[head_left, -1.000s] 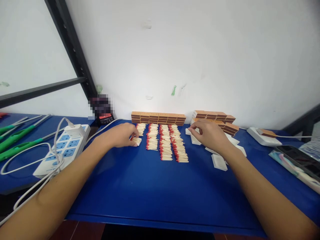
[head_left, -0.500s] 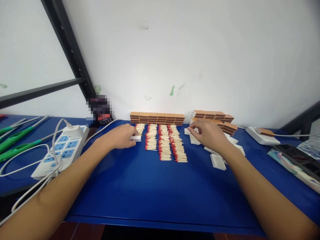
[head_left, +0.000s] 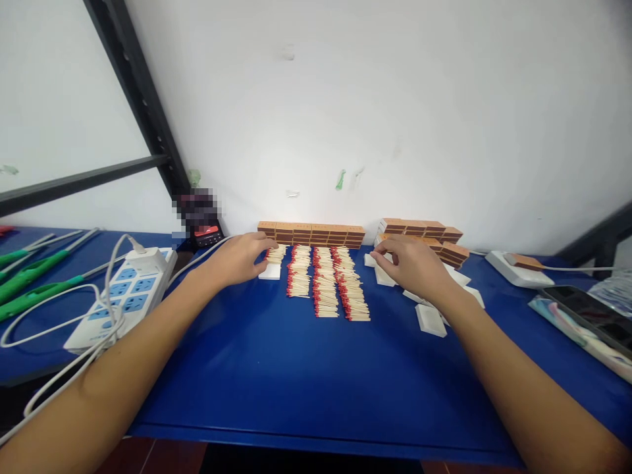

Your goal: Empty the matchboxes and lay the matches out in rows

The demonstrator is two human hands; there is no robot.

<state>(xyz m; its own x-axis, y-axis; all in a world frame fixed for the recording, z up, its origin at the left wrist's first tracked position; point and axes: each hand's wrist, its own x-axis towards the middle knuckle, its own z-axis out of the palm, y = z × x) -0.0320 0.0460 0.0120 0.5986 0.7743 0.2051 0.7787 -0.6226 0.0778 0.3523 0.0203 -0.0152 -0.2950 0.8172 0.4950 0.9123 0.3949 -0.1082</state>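
My left hand [head_left: 239, 258] reaches to the far left of the match rows, fingers stretched over a small pile of red-tipped matches [head_left: 277, 253]. A white inner tray [head_left: 270, 271] lies free on the blue table [head_left: 296, 375] just beside its thumb. My right hand [head_left: 412, 266] is curled, fingertips pinched on the edge of a white tray [head_left: 370, 260] at the right of the rows. Three longer rows of matches [head_left: 326, 283] lie between the hands. Brown matchbox sleeves [head_left: 311, 234] line the wall behind them.
A second stack of brown sleeves [head_left: 427, 232] and several loose white trays [head_left: 431, 320] lie at the right. A white power strip with cables [head_left: 126, 289] and green-handled tools [head_left: 29, 276] are at the left. A phone [head_left: 587, 313] and another strip [head_left: 513, 270] sit far right.
My left hand set the white tray down on the table, let go of it and moved up to the small match pile. My right hand stayed in place.
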